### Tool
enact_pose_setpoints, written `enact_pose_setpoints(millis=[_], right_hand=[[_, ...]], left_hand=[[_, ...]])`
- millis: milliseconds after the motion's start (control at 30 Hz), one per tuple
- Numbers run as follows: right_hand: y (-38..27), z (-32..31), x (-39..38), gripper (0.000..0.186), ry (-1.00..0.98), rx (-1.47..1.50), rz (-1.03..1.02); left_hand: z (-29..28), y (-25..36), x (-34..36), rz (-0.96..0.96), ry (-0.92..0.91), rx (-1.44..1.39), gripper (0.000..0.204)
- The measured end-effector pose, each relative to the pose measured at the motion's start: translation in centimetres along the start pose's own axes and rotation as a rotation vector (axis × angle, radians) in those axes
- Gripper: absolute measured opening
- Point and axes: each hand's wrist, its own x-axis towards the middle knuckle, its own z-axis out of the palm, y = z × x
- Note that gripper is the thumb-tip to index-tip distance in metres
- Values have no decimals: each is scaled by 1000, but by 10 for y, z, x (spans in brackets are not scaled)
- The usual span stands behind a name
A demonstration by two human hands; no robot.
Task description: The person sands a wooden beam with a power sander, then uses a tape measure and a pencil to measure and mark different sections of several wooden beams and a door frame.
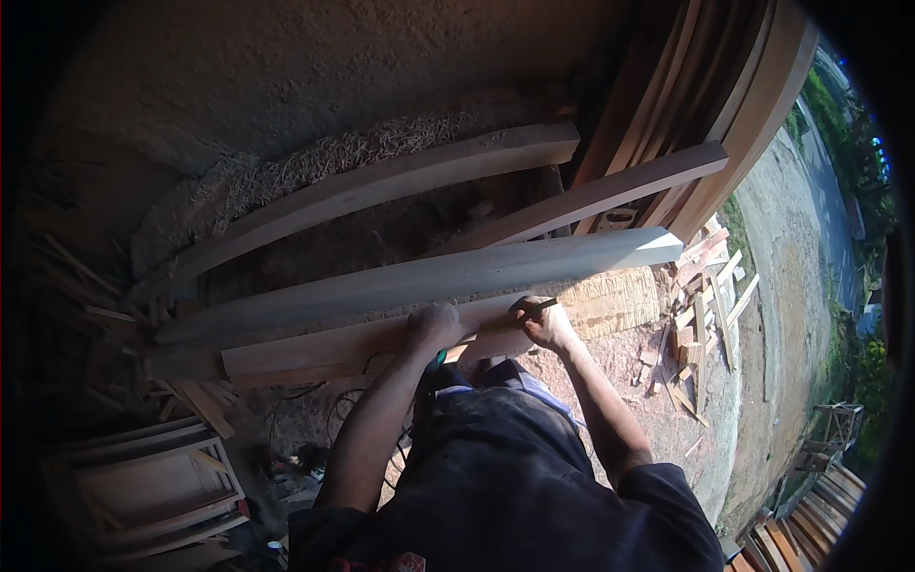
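Note:
A pale wooden plank [324, 345] lies lengthwise in front of me, on the near side of a thick wooden beam [429, 275]. My left hand [436, 326] is closed on top of the plank near its middle. A pale, pointed end [467, 339] juts out beside its fingers, and something green [437, 360] shows below it; what these belong to is unclear. To its right, my right hand [545, 321] rests at the plank, fingers closed round a short dark pencil-like stick [540, 305]. Its lower tip is hidden by the hand.
Behind the beam lie another long beam [381, 186], a slanting board [610, 195] and heaped shavings [353, 143]. Tall boards [743, 105] lean at the back right. Offcuts [701, 329] litter the ground at right. A wooden frame [157, 481] and dark cables [338, 410] are at lower left.

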Motion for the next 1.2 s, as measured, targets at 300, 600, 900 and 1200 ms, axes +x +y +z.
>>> enact_pose_setpoints(millis=[300, 600, 900, 1200], right_hand=[[-1, -3, 4, 21, 1, -33, -120], [0, -4, 5, 25, -49, -95, -47], [-5, -5, 8, 27, -59, -103, -55], [3, -2, 7, 22, -50, -145, -104]], left_hand=[[3, -1, 2, -12, 8, -11, 63], [5, -4, 3, 14, 12, -21, 67], [7, -5, 2, 33, 50, -29, 66], [5, -4, 1, 23, 40, -41, 67]])
